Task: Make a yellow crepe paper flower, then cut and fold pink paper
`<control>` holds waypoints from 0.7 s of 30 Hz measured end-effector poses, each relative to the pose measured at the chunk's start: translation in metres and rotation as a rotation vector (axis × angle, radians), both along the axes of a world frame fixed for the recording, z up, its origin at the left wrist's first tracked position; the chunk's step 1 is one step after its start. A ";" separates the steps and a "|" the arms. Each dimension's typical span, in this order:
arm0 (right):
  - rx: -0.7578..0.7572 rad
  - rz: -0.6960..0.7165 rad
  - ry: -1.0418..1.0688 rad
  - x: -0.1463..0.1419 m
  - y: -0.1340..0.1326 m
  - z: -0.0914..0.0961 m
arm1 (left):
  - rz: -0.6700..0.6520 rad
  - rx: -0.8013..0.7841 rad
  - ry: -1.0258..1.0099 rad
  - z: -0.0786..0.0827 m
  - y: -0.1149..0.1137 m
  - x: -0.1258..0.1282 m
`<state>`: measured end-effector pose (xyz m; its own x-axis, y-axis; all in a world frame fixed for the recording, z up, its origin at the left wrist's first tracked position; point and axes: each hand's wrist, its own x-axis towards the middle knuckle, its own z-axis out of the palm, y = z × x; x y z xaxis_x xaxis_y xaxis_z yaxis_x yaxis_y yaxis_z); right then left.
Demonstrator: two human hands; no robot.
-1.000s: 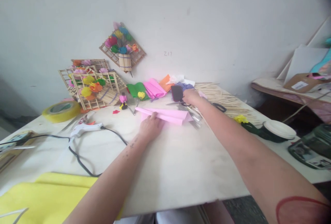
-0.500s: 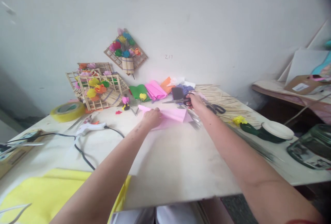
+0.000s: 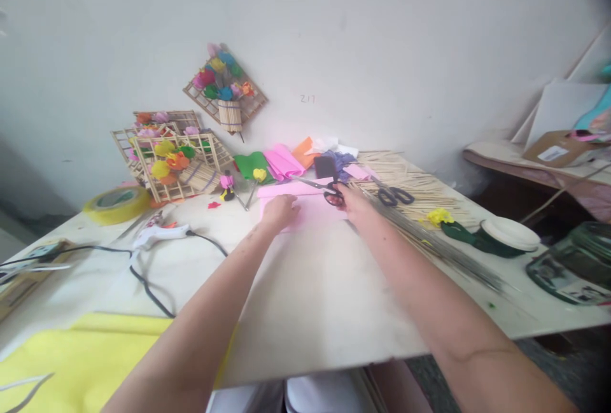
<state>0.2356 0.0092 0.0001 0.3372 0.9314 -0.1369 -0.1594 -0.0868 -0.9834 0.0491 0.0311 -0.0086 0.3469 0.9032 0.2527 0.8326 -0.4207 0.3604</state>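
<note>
A sheet of pink paper [image 3: 317,210] lies on the table with a folded strip along its far edge. My left hand [image 3: 280,210] is on the sheet's left part, fingers curled and closed against it. In my right hand [image 3: 352,200] are scissors [image 3: 333,194] with black handles, the fingers wrapped round them. Their blades point left over the paper's far edge; whether the paper is between them I cannot tell. Just behind the sheet are a dark phone-like object [image 3: 325,168] and a rolled pink sheet [image 3: 282,162].
Bamboo sticks [image 3: 405,184], second scissors [image 3: 395,196] and thin wires [image 3: 458,266] lie to the right, near a glass jar [image 3: 573,263]. On the left are a glue gun [image 3: 162,235], yellow tape [image 3: 117,204], yellow sheets [image 3: 81,356] and stick frames with paper flowers [image 3: 176,161].
The pink sheet now lies flatter, with a folded strip at its far edge. My right hand has brought the scissors slightly nearer and left, over the paper. The view has shifted a little.
</note>
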 end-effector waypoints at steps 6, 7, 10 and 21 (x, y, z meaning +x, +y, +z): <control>0.227 0.320 -0.156 -0.012 -0.012 -0.006 | 0.175 -0.457 -0.949 -0.009 -0.004 0.009; 0.272 0.377 -0.204 -0.015 -0.016 -0.005 | 0.159 -0.479 -1.045 -0.008 -0.004 0.011; 0.350 0.585 -0.277 -0.021 -0.027 -0.001 | 0.093 -0.478 -1.238 -0.004 -0.006 0.017; 0.227 1.053 0.166 -0.015 -0.037 0.001 | -0.270 -0.350 -1.338 0.014 -0.020 0.012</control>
<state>0.2205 -0.0276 0.0011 -0.6516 0.7514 0.1045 -0.2436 -0.0768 -0.9668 0.0611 0.0112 0.0050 0.1966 0.9320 0.3044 -0.3091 -0.2358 0.9214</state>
